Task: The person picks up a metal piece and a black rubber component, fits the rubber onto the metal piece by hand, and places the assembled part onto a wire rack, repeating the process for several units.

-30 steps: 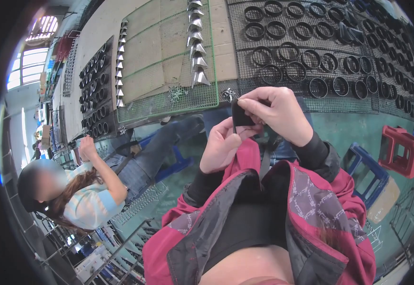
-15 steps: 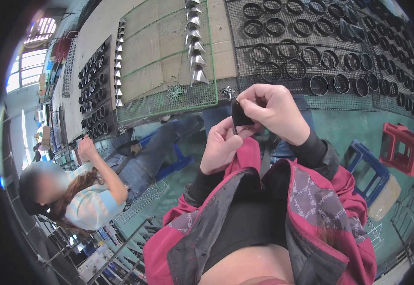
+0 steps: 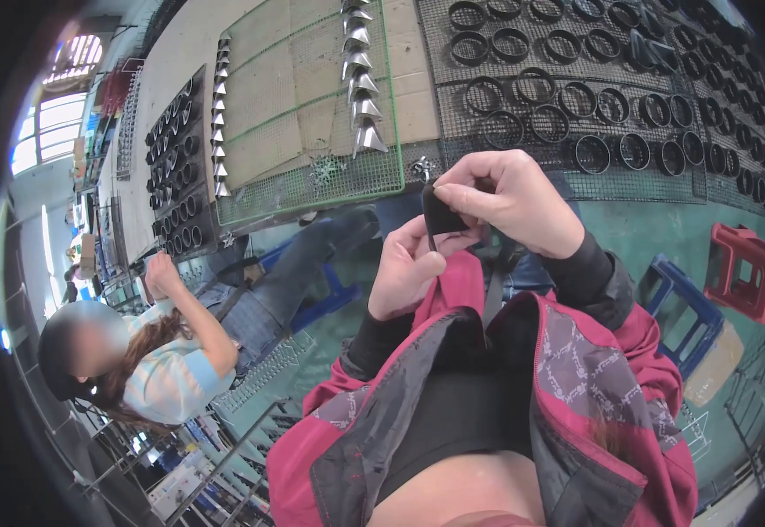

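Note:
Between my two hands is a black ring (image 3: 442, 213), a short band seen nearly edge-on. My left hand (image 3: 407, 274) pinches its lower end between thumb and fingers. At the upper part, the thumb and curled fingers of my right hand (image 3: 516, 200) press on the band. Part of the ring is hidden behind my fingers. Just beyond the ring, a small heap of shiny metal pieces (image 3: 421, 167) lies at the table edge. Many similar black rings (image 3: 591, 155) stand in rows on a dark mesh rack (image 3: 567, 189) to the right.
A green-edged wire rack (image 3: 312, 208) holds two rows of pointed metal pieces (image 3: 365, 110). Farther left, another person (image 3: 167, 351) sits by a rack of black rings (image 3: 176, 171). Blue (image 3: 685, 321) and red (image 3: 747, 272) stools stand on the green floor at right.
My right thumb and fingers have shifted slightly left and up along the ring. The ring has moved a little left and stands slightly more upright. My left hand keeps its pinch.

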The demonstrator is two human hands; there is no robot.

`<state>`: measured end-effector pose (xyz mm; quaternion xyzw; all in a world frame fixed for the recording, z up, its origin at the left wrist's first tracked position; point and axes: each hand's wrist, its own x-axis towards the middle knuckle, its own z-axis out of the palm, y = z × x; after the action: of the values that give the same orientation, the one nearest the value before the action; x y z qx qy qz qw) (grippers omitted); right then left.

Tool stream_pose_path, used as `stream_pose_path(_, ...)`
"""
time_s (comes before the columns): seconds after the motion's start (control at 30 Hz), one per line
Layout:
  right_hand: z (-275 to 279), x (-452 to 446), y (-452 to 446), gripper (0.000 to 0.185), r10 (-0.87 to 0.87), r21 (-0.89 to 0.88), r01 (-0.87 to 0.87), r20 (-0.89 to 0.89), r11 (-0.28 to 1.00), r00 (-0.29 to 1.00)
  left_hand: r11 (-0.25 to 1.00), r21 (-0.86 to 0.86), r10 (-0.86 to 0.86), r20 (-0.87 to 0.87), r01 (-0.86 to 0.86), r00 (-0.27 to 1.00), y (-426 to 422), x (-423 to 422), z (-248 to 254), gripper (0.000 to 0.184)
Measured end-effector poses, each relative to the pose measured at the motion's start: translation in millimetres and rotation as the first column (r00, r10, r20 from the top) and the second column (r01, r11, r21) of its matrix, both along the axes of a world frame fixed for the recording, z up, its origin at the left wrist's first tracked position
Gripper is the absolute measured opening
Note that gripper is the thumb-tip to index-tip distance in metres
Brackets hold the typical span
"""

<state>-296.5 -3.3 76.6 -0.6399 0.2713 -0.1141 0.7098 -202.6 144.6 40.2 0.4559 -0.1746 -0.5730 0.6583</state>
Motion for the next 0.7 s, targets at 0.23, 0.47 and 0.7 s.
stream_pose_path(0.23, -10.4, 5.8, 10.0, 0.011, -0.054, 0.046, 0.056, -0.025, 0.997, 0.998, 0.995, 0.102, 0.022, -0.013, -0.020, 1.000, 4.8, -2.5, -3.7, 0.055)
stream_pose_path(0.47, -7.9, 2.1, 10.0, 0.016, -0.105, -0.063, 0.101, -0.058, 0.993, 0.993, 0.991, 0.127, 0.038, 0.003, -0.038, 0.999, 1.3, 1.4, -1.1, 0.057)
stream_pose_path(0.7, -1.0, 6.1, 13.7, 0.009, -0.130, -0.286, 0.091, -0.122, 0.954, 0.984, 0.996, 0.081, 0.036, 0.000, -0.036, 0.999, 3.9, 1.7, -5.4, 0.052)
